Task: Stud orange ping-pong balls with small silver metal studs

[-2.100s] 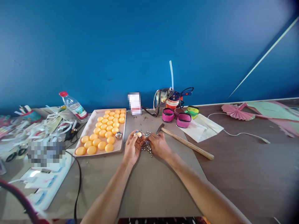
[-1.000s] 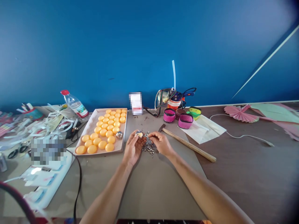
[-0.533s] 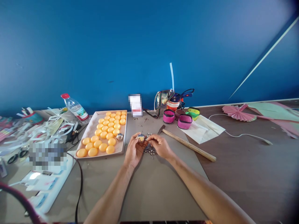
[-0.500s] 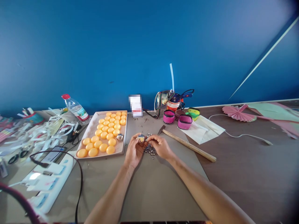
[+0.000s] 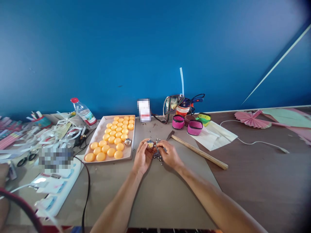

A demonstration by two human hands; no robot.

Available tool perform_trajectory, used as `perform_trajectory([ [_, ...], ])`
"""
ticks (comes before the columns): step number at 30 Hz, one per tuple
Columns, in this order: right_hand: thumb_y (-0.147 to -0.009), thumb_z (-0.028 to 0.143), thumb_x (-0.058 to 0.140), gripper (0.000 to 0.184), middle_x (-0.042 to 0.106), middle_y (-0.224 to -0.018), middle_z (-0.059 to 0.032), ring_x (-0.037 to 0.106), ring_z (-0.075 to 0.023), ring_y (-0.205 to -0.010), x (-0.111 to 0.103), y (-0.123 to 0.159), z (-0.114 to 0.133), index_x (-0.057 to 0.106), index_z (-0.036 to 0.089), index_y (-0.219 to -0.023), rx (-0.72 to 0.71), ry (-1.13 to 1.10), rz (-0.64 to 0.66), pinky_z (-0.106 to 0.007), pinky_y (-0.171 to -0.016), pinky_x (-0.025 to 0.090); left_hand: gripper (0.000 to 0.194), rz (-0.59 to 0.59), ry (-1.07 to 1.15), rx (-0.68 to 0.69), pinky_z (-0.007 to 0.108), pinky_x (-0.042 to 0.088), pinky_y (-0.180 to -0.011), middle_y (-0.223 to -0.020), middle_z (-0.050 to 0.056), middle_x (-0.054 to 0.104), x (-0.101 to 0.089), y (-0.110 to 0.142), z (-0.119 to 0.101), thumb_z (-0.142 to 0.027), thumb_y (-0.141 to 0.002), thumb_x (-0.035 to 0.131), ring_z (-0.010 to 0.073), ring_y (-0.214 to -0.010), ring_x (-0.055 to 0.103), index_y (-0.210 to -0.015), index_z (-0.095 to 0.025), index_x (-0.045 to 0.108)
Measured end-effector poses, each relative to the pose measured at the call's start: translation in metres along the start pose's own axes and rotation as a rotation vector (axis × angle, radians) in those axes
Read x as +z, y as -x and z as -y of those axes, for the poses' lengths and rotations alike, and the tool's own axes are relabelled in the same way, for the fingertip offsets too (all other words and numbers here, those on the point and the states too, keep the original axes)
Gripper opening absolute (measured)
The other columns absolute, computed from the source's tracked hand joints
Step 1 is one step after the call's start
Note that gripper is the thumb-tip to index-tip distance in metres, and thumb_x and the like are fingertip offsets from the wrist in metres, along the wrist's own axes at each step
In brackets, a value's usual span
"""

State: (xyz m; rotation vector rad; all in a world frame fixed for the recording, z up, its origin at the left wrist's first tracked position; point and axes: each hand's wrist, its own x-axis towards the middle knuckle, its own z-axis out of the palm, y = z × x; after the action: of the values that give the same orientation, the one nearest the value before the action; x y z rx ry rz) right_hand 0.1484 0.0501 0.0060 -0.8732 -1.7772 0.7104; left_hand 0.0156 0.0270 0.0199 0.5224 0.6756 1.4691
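Note:
My left hand (image 5: 142, 157) is closed around a ball (image 5: 150, 144) with a silvery studded surface and some orange showing on it. My right hand (image 5: 169, 154) is beside it, thumb and forefinger pinched together close to the ball's right side. Whatever is between those fingertips is too small to make out. Small shiny metal studs (image 5: 158, 157) lie scattered on the grey board beneath and between the hands. To the left, a shallow box (image 5: 107, 121) holds rows of orange balls (image 5: 111, 139) and one silver-covered ball (image 5: 127, 141).
A hammer (image 5: 199, 151) lies right of my hands. Behind it are pink fabric-sided containers (image 5: 194, 127), a green-yellow one (image 5: 204, 118) and white paper (image 5: 216, 136). At left are a tilted bottle (image 5: 85, 113), a power strip (image 5: 63, 191), scissors (image 5: 27, 158) and cables.
The whole view has shifted slightly, so things sit a little further right. My hands stay together at the ball, with my right fingers still pinched beside it.

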Motion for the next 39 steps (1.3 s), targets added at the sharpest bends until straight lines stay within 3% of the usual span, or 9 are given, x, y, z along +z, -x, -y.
perform_trajectory([
  [8,-0.084,0.013,0.040,0.021,0.063,-0.089,-0.0077,0.057,-0.0178,-0.085,0.0026,0.0027,-0.0016,0.057,0.019,-0.093,-0.109,0.174,-0.055,-0.032,-0.077,0.045,0.019,-0.027,0.015,0.023,0.023,0.045,-0.063,-0.073,0.000,0.059,-0.0023,-0.0023,0.0008,-0.031,-0.076,0.062,0.0102,-0.064,0.054,-0.090,-0.019,0.058],
  [14,-0.086,0.015,0.041,0.018,0.062,-0.088,-0.0067,0.056,-0.0170,-0.081,0.0050,0.0044,-0.0021,0.058,0.020,-0.090,-0.186,0.249,-0.007,-0.032,-0.076,0.043,0.019,-0.001,0.009,0.024,0.023,0.044,-0.062,-0.074,0.000,0.059,-0.0037,-0.0033,0.0028,-0.031,-0.077,0.060,0.0102,-0.065,0.054,-0.090,-0.019,0.058],
  [39,-0.087,0.015,0.038,0.021,0.063,-0.091,-0.0079,0.055,-0.0184,-0.085,0.0081,0.0063,-0.0014,0.056,0.020,-0.098,-0.228,0.286,0.024,-0.034,-0.079,0.042,0.016,0.004,0.012,0.025,0.022,0.043,-0.064,-0.077,0.001,0.060,-0.0023,-0.0013,0.0016,-0.028,-0.079,0.058,0.0098,-0.067,0.055,-0.091,-0.018,0.058],
])
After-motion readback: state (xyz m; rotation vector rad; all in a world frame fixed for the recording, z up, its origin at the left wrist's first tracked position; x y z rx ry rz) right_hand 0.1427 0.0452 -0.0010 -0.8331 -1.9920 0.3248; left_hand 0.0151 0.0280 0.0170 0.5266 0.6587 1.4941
